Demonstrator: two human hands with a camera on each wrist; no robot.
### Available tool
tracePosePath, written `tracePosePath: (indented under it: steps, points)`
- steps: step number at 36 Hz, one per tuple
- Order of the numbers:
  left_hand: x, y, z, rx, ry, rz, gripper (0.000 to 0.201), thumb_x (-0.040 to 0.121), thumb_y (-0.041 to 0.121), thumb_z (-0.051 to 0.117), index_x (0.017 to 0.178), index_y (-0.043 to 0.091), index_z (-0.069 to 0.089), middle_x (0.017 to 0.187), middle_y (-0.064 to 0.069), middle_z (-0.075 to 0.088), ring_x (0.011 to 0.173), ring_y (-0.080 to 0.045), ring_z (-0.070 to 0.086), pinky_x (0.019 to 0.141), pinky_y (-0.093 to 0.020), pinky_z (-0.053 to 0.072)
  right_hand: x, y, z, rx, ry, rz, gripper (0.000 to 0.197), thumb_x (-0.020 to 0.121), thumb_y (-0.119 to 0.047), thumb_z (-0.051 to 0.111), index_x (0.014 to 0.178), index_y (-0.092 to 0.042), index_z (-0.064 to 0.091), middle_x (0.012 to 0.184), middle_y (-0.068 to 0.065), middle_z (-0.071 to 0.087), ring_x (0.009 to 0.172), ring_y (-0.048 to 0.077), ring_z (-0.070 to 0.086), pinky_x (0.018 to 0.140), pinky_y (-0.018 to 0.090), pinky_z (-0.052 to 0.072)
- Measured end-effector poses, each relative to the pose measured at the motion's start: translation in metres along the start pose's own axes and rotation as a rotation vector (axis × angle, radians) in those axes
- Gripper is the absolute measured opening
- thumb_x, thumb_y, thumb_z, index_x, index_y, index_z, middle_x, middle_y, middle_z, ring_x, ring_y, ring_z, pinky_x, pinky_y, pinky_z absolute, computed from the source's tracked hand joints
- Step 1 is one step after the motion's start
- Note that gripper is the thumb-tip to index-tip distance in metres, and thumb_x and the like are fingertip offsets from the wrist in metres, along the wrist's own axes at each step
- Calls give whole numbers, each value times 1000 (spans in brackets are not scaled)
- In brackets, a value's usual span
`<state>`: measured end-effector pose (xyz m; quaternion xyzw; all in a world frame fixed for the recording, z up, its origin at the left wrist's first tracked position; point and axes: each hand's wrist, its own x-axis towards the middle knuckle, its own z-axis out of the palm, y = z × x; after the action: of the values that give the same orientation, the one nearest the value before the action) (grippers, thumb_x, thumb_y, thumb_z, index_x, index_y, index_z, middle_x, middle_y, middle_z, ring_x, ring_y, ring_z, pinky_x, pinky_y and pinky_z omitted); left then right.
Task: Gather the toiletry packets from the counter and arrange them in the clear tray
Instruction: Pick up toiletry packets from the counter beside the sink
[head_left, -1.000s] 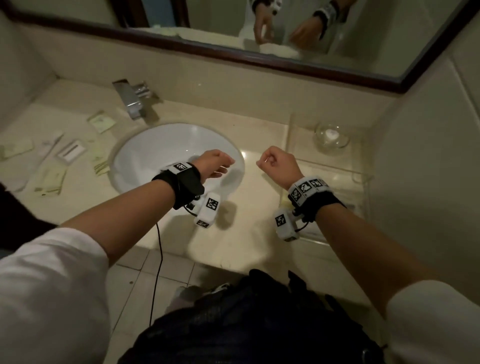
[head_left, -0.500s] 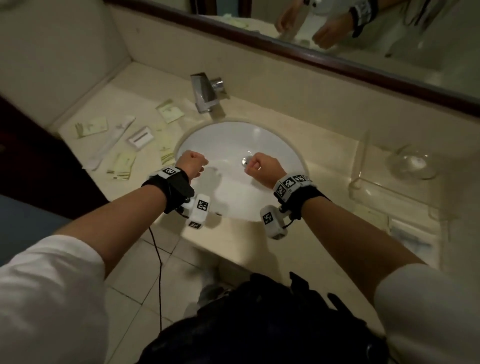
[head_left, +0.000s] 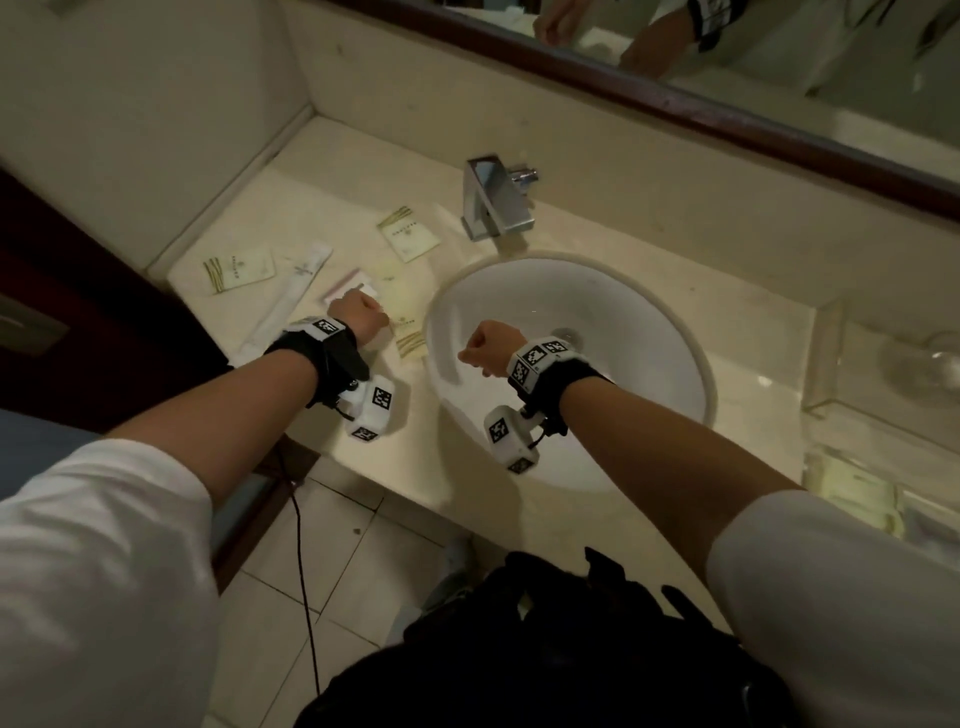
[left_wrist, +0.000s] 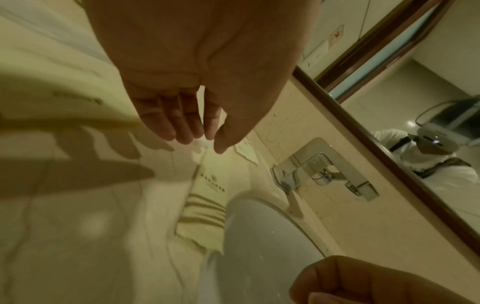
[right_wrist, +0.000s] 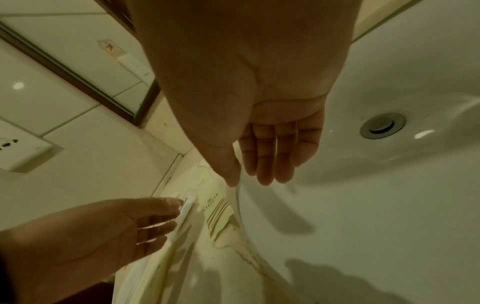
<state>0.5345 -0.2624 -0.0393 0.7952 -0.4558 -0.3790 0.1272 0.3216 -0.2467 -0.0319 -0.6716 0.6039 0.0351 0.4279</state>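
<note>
Pale paper toiletry packets (head_left: 409, 236) lay scattered on the surface left of the sink (head_left: 571, 364), beneath the left hand (head_left: 361, 317), its grip relaxed and empty; the right hand (head_left: 488, 345), likewise empty, hung over the basin, the clear tray (head_left: 831, 364) well apart at right.

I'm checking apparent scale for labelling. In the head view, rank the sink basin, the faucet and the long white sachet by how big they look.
1. Sink basin, largest by far.
2-3. Long white sachet and faucet: unsure, the sachet looks longer but thinner.
</note>
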Motion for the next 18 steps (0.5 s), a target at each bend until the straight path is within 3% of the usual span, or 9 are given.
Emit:
tracePosePath:
  steps: [3,5,10,12,15,18]
  points:
    - [14,-1,-9,84,33,48,36,85,22,66,116,8,59,126,-14,57,114,-32,55,95,-40,49,18,-10,8,-24,-38,33,25,90,-30,60,81,-7,65,77,10,66,73,22,63,60,26,46]
    - [23,-3,-13,129,31,84,41,84,27,67,120,10,56,132,-15,51,116,-33,53,96,-39,48,28,-15,13,-49,-55,55,31,91,-33,59,90,-4,68,81,10,64,75,23,61,69,29,48]
    - [41,-3,-19,244,11,124,55,78,43,70,123,16,53,130,-14,50,116,-32,52,99,-40,45,53,-20,26,-99,-53,93,48,88,-47,60,102,-2,65,90,12,65,86,29,63,86,38,53]
    - [48,-1,-20,305,27,127,61,74,53,69,124,20,53,131,-13,50,121,-33,48,102,-43,42,60,-23,29,-101,-57,100,45,86,-52,59,91,-7,64,85,9,64,82,29,63,84,38,53]
    - [52,3,-21,402,37,116,65,77,55,65,130,21,49,136,-17,40,128,-39,36,106,-44,34,70,-27,34,-124,-34,114,46,81,-60,59,63,-21,43,65,0,50,66,24,55,70,33,47]
    - [57,7,-21,444,52,97,63,81,54,60,133,21,44,137,-19,34,129,-39,31,106,-44,31,85,-25,43,-143,-32,142,50,73,-68,58,58,-27,33,59,-3,41,57,22,49,65,33,43]
